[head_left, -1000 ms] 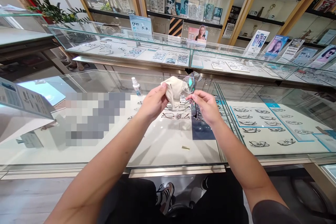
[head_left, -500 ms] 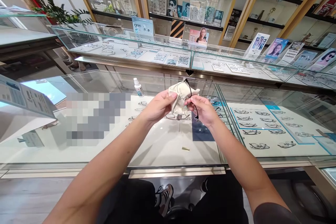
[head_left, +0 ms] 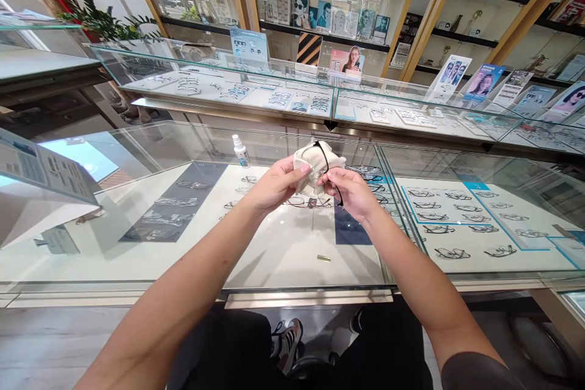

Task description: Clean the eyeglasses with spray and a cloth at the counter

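Observation:
Above the glass counter, my left hand [head_left: 286, 180] is closed on a cream cleaning cloth [head_left: 329, 156], its thumb pressing the bunched fabric. My right hand [head_left: 348, 186] pinches a pair of eyeglasses close to the cloth. One dark temple arm of the eyeglasses [head_left: 325, 157] curves up over the cloth, and another dark piece sticks out below my right fingers. The cloth and fingers hide most of the lenses and frame. Behind my left hand, a white spray bottle [head_left: 242, 152] stands upright on the glass.
Under the glass lie several eyeglasses on a dark strip [head_left: 171, 210] at left and more eyeglasses [head_left: 452, 253] at right. A small gold bar [head_left: 324, 258] lies in front of me. A folded display card [head_left: 50, 164] stands at left. Another glass showcase [head_left: 292, 76] runs behind.
The eyeglasses have tilted and shifted slightly left in my hands, with the upper temple arm now lying closer over the cloth. Both hands keep their hold.

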A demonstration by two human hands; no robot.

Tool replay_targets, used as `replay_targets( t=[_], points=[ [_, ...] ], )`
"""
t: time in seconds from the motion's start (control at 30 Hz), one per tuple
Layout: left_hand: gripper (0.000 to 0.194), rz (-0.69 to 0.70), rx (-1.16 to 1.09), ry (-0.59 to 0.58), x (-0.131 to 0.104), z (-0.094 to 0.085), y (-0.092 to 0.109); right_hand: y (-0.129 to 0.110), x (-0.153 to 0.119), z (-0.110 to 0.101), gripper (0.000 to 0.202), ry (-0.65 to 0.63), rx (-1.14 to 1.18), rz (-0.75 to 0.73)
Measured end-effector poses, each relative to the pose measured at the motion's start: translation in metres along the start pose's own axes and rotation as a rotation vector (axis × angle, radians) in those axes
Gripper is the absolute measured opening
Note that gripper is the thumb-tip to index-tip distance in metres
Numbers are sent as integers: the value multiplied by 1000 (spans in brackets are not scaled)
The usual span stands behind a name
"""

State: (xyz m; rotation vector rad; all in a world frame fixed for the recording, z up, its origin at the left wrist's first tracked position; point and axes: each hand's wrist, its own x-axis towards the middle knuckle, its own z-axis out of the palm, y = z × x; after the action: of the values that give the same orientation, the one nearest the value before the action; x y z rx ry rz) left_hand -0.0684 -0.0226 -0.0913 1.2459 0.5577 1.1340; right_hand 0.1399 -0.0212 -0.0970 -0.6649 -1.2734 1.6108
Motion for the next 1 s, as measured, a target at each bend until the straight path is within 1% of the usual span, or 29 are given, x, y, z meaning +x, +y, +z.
replay_targets(
  t=[0.23,0.4,0.53,0.67,0.77,0.87,1.0],
  points=[
    [39,39,40,-71,1,3,3,1,1,-2,35,21,-10,-4],
    [40,36,78,18,4,5,-5,10,1,-1,33,2,-113,-59],
    [45,25,53,88,2,11,-4,7,-3,5,39,-2,-187,-77],
    [44,63,51,109,-2,17,0,1,-8,14,44,-29,-224,-93],
    [45,100,50,128,-4,17,-1,1,-10,17,46,-51,-224,-81],
    [49,125,48,165,-4,16,-3,4,-10,16,48,-47,-237,-84],
    [52,152,65,181,-2,18,-2,7,-10,13,45,-47,-312,-120]
  ],
)
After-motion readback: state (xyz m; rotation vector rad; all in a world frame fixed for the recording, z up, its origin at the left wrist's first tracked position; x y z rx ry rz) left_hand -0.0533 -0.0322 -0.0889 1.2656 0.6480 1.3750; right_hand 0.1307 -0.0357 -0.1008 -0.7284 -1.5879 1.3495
